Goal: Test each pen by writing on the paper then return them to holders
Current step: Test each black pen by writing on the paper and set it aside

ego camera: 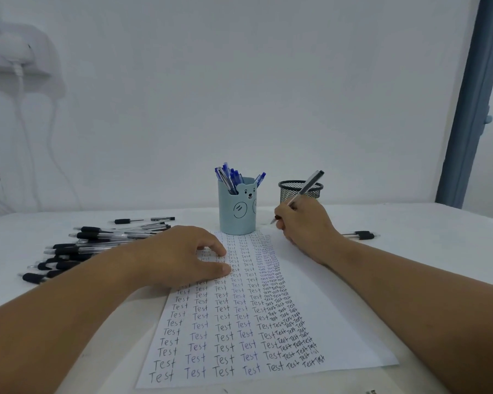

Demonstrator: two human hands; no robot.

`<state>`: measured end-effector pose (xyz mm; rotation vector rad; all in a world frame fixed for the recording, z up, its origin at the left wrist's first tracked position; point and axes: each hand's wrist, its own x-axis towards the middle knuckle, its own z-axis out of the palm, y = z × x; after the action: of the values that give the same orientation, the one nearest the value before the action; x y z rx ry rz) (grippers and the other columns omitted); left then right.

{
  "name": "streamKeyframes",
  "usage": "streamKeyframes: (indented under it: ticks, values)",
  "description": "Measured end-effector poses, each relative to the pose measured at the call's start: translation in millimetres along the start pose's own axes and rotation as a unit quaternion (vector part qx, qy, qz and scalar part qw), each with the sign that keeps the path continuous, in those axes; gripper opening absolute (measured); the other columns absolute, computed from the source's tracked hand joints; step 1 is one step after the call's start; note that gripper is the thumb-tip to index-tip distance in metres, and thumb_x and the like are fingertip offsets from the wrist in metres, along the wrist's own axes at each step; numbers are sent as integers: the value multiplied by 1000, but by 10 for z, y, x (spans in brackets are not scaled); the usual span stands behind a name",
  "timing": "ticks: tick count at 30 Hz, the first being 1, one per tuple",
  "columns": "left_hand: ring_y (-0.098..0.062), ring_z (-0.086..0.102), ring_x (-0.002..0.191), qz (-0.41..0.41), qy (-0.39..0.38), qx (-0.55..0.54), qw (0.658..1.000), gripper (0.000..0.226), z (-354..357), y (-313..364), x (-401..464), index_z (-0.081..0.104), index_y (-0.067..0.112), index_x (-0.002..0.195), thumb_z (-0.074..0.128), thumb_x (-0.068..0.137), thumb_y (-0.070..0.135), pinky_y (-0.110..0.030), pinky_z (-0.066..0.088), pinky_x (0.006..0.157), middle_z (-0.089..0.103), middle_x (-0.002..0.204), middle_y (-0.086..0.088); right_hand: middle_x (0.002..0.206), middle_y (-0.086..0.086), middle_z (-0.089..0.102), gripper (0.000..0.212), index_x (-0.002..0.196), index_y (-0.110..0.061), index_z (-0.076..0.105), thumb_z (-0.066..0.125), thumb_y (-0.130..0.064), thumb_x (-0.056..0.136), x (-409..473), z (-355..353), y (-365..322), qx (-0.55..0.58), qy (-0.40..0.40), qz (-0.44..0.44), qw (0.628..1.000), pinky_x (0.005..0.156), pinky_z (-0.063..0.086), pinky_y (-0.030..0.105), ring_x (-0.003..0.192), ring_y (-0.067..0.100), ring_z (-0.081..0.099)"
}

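Pen (305, 191) tilted in right hand (306, 223)

A white paper sheet (310, 302) covered in handwritten "Test" columns lies on the white table (410, 223). The left hand (180, 254) presses flat on the sheet's upper left. Beyond its far edge stands a light-blue bear-faced pen cup (236, 209) holding blue pens (231, 177). Right of that cup, the right hand (305, 223) grips a clear black-capped pen (308, 186), before a black mesh cup (288, 189). Left of the sheet lies a heap of black-gripped pens (77, 248).
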<state>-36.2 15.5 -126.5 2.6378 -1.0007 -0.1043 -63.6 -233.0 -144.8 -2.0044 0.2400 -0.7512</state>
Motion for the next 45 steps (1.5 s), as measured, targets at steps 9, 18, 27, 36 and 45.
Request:
streamKeyframes:
  ticks: [9, 18, 27, 36, 45]
  values:
    - [2, 41, 129, 10, -1, 9, 1000, 46, 0, -6, -12, 60, 46, 125, 61, 84, 68, -25, 31, 110, 47, 139, 29, 82, 0, 60, 32, 130, -23, 49, 47, -9, 102, -208, -25, -268, -107, -58, -199, 973, 67, 47, 20, 73, 8, 57]
    - [1, 42, 129, 7, 3, -3, 1000, 47, 18, -45, -10, 60, 47, 124, 62, 82, 69, -26, 32, 109, 47, 139, 29, 76, -8, 50, 12, 116, -27, 49, 47, -27, 105, -328, -112, -306, -105, -104, -247, 958, 58, 36, 22, 62, 5, 42]
    - [2, 40, 128, 5, 4, -7, 1000, 47, 22, -31, -14, 59, 46, 126, 62, 84, 66, -22, 30, 105, 46, 140, 29, 66, -9, 46, 12, 97, -26, 57, 49, -25, 106, -289, -147, -238, -120, -93, -244, 958, 56, 31, 23, 57, 8, 37]
    - [1, 41, 131, 5, 8, -18, 1000, 47, 43, -46, -13, 60, 46, 125, 63, 82, 66, -23, 29, 109, 46, 139, 29, 85, -4, 65, 19, 107, -26, 76, 64, -14, 97, -182, -589, -312, -236, -143, -121, 953, 59, 43, 12, 68, 7, 57]
    - [6, 42, 124, 12, 7, -12, 1000, 44, 45, -45, -19, 60, 47, 123, 62, 83, 66, -20, 30, 102, 48, 136, 31, 79, -6, 72, 27, 82, -27, 80, 73, -1, 81, -112, -988, -202, -408, -192, 20, 892, 72, 56, 30, 76, 17, 65]
